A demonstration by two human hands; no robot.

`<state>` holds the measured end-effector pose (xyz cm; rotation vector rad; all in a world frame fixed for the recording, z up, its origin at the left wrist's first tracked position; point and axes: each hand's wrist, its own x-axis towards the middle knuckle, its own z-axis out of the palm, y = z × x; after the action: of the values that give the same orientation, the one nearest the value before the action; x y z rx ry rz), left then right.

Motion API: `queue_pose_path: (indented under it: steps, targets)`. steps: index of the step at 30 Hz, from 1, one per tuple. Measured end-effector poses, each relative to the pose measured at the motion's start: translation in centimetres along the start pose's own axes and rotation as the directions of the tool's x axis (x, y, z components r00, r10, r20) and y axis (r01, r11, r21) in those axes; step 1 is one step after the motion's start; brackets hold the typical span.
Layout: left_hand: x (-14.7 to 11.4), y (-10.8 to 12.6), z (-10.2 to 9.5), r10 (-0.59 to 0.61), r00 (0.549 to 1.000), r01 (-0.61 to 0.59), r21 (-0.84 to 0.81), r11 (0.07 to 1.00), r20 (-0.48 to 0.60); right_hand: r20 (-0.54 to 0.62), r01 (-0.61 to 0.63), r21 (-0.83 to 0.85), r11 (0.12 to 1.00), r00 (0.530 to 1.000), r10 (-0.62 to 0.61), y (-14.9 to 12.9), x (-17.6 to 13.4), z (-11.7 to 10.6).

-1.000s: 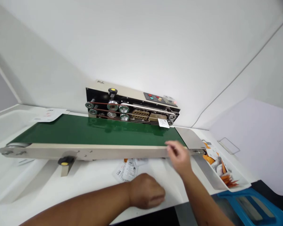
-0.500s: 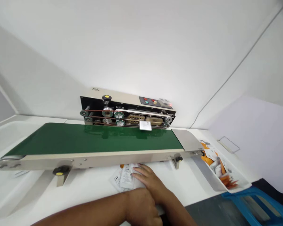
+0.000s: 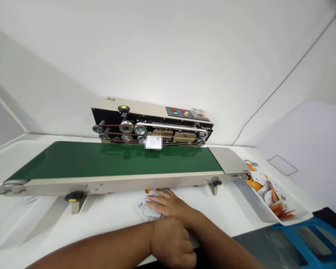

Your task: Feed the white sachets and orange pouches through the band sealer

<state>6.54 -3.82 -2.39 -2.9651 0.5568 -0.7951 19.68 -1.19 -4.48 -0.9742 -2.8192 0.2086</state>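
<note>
My right hand (image 3: 166, 203) lies flat with its fingers spread over several white printed sachets (image 3: 140, 209) on the table, just in front of the conveyor. A bit of orange shows at the edge of this pile. Closer to me, my left hand (image 3: 173, 244) is curled into a fist, its forearm reaching across my right forearm; whatever its fingers enclose is hidden. Behind the hands stands a band sealer (image 3: 154, 108) with a green conveyor belt (image 3: 84, 160). One white sachet (image 3: 153, 142), its print blurred, is upright at the sealing rollers.
A white bin (image 3: 257, 207) of orange and white sachets stands at the belt's right end. Below it is a blue plastic crate or stool (image 3: 291, 239). Another white tray (image 3: 5, 224) sits at left. Black knobs (image 3: 74, 196) jut from the conveyor's front.
The sachet in the sealer has travelled left along the rollers. My right hand has spread further left over the pile, covering more of it. The view has shifted slightly.
</note>
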Motion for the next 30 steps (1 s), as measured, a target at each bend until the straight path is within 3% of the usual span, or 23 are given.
queue_pose_path:
  steps: [4, 10, 13, 15, 18, 20, 22, 24, 26, 27, 28, 30]
  targets:
    - [0.1, 0.0, -0.1, -0.005, 1.0, 0.005, -0.019, 1.0, -0.004, -0.099, -0.013, 0.069, 0.998, 0.995, 0.02, 0.0, 0.0, 0.7]
    - [-0.1, 0.6, 0.4, 0.016, 0.999, -0.015, -0.025, 1.0, 0.039, -0.319, 0.191, 0.373, 0.908, 0.945, -0.068, -0.2, -1.4, -1.2]
    - [-0.3, 0.6, 1.1, -0.012, 1.0, 0.013, -0.053, 0.999, 0.019, -0.431, 0.209, 0.515, 0.831, 0.901, 0.041, -0.5, -2.1, -1.8]
    - [-0.5, 0.4, 1.3, -0.035, 0.999, 0.033, -0.103, 0.994, -0.011, -0.496, 0.166, 0.624, 0.764, 0.84, 0.222, -0.6, -3.0, -1.9]
    - [-0.4, 0.1, 1.2, -0.178, 0.977, 0.144, -0.25, 0.958, -0.119, -0.558, 0.23, 0.798, 0.557, 0.632, 0.538, -0.1, -4.6, -1.7]
    - [-0.2, 0.0, 0.7, -0.35, 0.922, 0.265, -0.393, 0.881, -0.164, -0.551, 0.324, 0.834, 0.446, 0.491, 0.675, 0.5, -5.5, -1.7]
    - [0.0, -0.2, 0.1, -0.504, 0.855, 0.366, -0.544, 0.755, -0.124, -0.538, 0.359, 0.836, 0.416, 0.385, 0.749, 1.2, -6.1, -1.9]
    - [0.3, -0.6, -0.4, -0.693, 0.72, 0.514, -0.645, 0.565, -0.032, -0.54, 0.346, 0.83, 0.438, 0.306, 0.784, 1.7, -6.5, -2.1]
    - [0.4, -1.1, -0.5, -0.845, 0.531, 0.613, -0.717, 0.333, 0.061, -0.542, 0.271, 0.835, 0.478, 0.269, 0.796, 2.0, -6.7, -2.2]
    - [0.4, -1.3, -0.4, -0.882, 0.46, 0.617, -0.751, 0.235, 0.103, -0.543, 0.215, 0.839, 0.5, 0.266, 0.797, 2.0, -6.8, -2.1]
    - [0.5, -1.6, -0.3, -0.897, 0.42, 0.601, -0.783, 0.159, 0.14, -0.545, 0.152, 0.838, 0.524, 0.27, 0.794, 2.0, -6.8, -2.0]
    - [0.6, -1.9, -0.1, -0.899, 0.391, 0.548, -0.835, 0.056, 0.196, -0.55, 0.031, 0.822, 0.568, 0.301, 0.779, 1.8, -6.8, -1.9]
